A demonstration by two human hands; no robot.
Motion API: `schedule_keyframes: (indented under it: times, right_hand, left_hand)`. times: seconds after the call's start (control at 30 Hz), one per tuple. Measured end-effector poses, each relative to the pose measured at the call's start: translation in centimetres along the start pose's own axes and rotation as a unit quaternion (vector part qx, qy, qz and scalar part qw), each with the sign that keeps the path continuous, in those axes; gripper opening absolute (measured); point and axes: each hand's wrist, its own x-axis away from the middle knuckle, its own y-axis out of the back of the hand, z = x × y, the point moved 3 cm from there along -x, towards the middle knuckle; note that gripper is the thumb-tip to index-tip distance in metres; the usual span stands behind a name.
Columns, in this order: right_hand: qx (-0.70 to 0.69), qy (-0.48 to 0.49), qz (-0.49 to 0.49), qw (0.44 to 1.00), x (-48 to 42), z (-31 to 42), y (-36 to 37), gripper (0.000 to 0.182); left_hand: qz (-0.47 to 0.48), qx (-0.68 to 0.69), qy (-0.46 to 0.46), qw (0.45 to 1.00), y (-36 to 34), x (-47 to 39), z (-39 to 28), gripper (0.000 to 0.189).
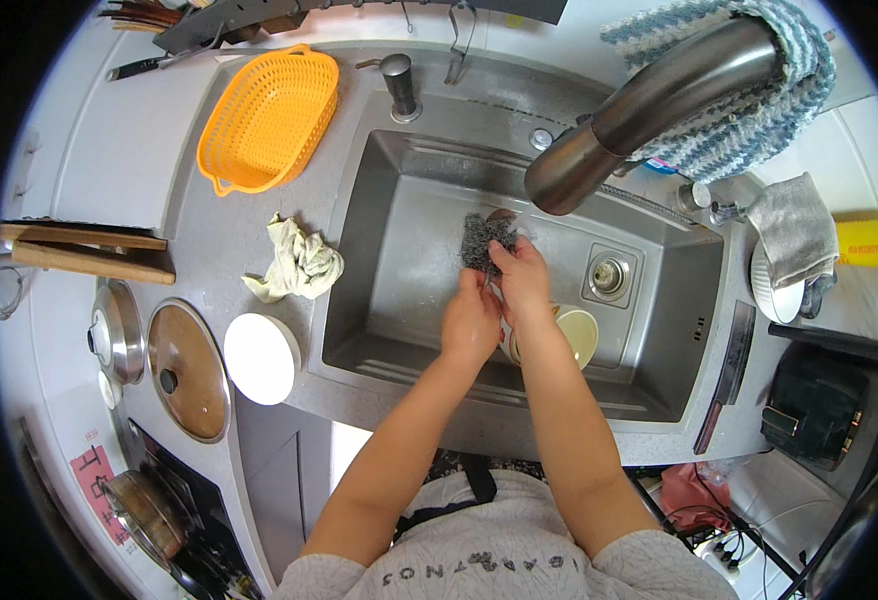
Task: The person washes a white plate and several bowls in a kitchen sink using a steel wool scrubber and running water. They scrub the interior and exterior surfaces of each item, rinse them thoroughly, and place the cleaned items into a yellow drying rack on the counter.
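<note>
Over the steel sink (424, 202), both hands are close together on a dark grey mesh scrubbing cloth (476, 244). My right hand (523, 277) grips its right side, thumb pressed on top. The fingers of my left hand (471, 319) are closed at its lower edge. Past the cloth, a small brownish round shape (502, 217) shows in part; what it is I cannot tell. A pale yellow bowl or cup (578, 334) stands in the basin, partly hidden by my right wrist. The drain (608, 274) lies to the right of my hands.
A bronze-coloured faucet (581, 169), draped with a striped towel (754, 127), reaches over the basin. On the left counter are an orange basket (270, 120), a crumpled cloth (300, 259), a white bowl (260, 358) and a glass lid (188, 371). A knife (731, 360) lies right of the sink.
</note>
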Motion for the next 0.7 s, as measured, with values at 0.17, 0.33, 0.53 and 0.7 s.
schedule_keyframes:
  times: [0.17, 0.33, 0.53, 0.7]
  right_hand:
    - [0.283, 0.102, -0.02, 0.953, -1.5, 1.3, 2.1, 0.022]
    - [0.426, 0.195, -0.073, 0.88, -1.6, 5.8, 4.0, 0.031]
    - [0.533, 0.312, 0.055, 0.785, 1.6, 5.6, 1.5, 0.032]
    - [0.591, 0.351, 0.027, 0.726, 0.9, 5.5, 1.0, 0.029]
  left_hand:
    - [0.121, 0.236, 0.113, 0.958, -0.1, -0.2, 3.1, 0.012]
    - [0.126, 0.273, 0.21, 0.931, 2.1, 1.1, 3.9, 0.012]
    - [0.101, 0.207, 0.109, 0.967, 1.3, 0.3, 4.1, 0.016]
    - [0.083, 0.132, 0.039, 0.987, 0.6, 0.2, 4.5, 0.016]
